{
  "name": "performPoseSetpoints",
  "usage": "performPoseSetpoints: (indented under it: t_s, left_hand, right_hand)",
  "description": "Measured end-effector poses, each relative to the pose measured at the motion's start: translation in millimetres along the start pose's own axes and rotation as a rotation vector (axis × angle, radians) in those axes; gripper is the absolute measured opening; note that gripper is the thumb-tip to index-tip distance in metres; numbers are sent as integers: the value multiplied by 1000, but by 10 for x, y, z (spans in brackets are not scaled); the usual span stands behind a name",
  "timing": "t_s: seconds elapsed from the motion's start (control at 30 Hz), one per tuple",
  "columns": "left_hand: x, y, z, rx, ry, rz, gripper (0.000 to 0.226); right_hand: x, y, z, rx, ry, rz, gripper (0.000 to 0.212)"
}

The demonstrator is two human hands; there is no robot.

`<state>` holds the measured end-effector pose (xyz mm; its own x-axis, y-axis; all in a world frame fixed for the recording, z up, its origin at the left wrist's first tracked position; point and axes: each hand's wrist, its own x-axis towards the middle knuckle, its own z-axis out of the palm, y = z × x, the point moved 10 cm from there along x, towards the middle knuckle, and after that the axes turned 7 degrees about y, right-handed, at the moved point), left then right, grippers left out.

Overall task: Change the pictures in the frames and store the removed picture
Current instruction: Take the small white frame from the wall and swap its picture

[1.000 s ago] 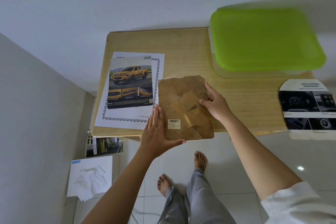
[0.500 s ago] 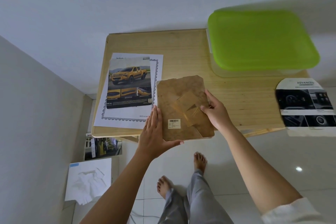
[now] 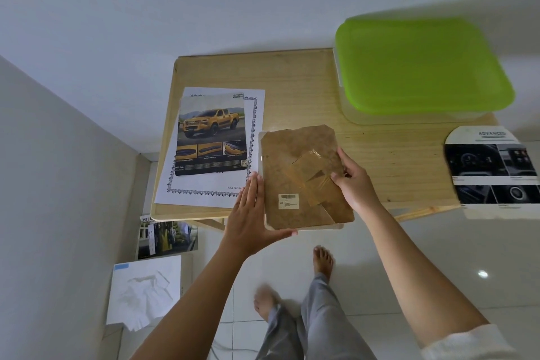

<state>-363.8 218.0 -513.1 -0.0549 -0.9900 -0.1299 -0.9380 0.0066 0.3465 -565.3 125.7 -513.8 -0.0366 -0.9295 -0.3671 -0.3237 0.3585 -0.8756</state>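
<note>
1. While the face-down frame (image 3: 304, 181) lies centre-frame over the near edge of the table (image 3: 292, 82), your left hand (image 3: 248, 219) braces its left side, fingers straight.
2. Your right hand (image 3: 355, 184) pinches its right edge.

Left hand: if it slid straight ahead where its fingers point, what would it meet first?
The left hand would probably meet the right margin of the white bordered sheet, alongside the frame back; depth is unclear.

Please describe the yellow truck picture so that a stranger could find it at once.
Look at the wooden table. On its left side, a white sheet with a decorated border carries the yellow truck picture. Only it shows a yellow pickup.
</note>
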Motion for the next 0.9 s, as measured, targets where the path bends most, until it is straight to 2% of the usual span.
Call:
performPoseSetpoints:
  t_s: [0.2, 0.37, 0.43, 0.63, 0.77, 0.9]
  left_hand:
    - [-9, -35, -12, -1, 6, 0, 131]
    - [-15, -31, -17, -11, 17, -13, 131]
    - [-12, -35, -16, -21, 17, -12, 131]
    - [-6, -28, -8, -41, 24, -14, 129]
    - [-3, -31, -3, -35, 17, -17, 130]
    - [-7, -28, -9, -24, 15, -16, 130]
  right_hand:
    - [-13, 73, -468, -91, 114, 10, 57]
    - [-160, 147, -814, -351, 329, -55, 49]
    - [-181, 114, -834, -454, 366, -77, 47]
    - [-308, -172, -553, -580, 314, -240, 49]
    - [-327, -297, 118, -768, 64, -399, 60]
    - [-233, -26, 308, -960, 5, -305, 74]
